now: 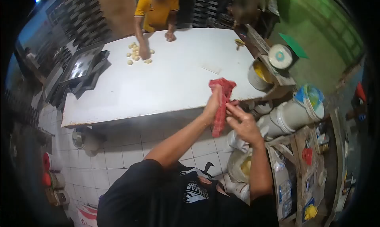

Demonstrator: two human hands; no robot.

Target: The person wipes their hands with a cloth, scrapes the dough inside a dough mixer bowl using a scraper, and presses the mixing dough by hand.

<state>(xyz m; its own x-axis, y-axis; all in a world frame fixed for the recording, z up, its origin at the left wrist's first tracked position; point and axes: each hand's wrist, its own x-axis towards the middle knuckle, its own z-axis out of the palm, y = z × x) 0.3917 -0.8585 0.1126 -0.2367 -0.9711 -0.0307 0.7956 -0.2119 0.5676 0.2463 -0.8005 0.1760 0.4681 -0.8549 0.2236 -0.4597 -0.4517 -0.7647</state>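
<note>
The person's two hands are close together at the red cloth (223, 84), just off the near edge of the desk (158, 84), toward its near right corner. The left hand (213, 103) holds the cloth against its palm; the fingers are mostly hidden, so I cannot tell how tightly they are closed. The cloth bunches above this hand and hangs in a narrow length below it. The right hand (243, 125) is partly open, its fingers loosely bent and slightly spread, with the foremost ones at the cloth's edge.

Nothing stands between the hands and the desk's near edge. On the desk, beyond the cloth, lies a flat pale strip (211, 69). A small yellow-ended tool (239, 42) lies near the far right corner. At the right edge stands a bucket (257, 77) with yellow contents, near a scale (280, 56) on a wooden stand. Dark trays (85, 62) are piled at the left edge, overhanging it. Pale dough balls (130, 62) are grouped toward the far left, where a co-worker in a yellow shirt (156, 15) reaches one hand among them; the co-worker's other hand is near the far edge. White buckets (283, 118) and a wooden shelf (301, 148) crowd the space beside the person's right arm.
</note>
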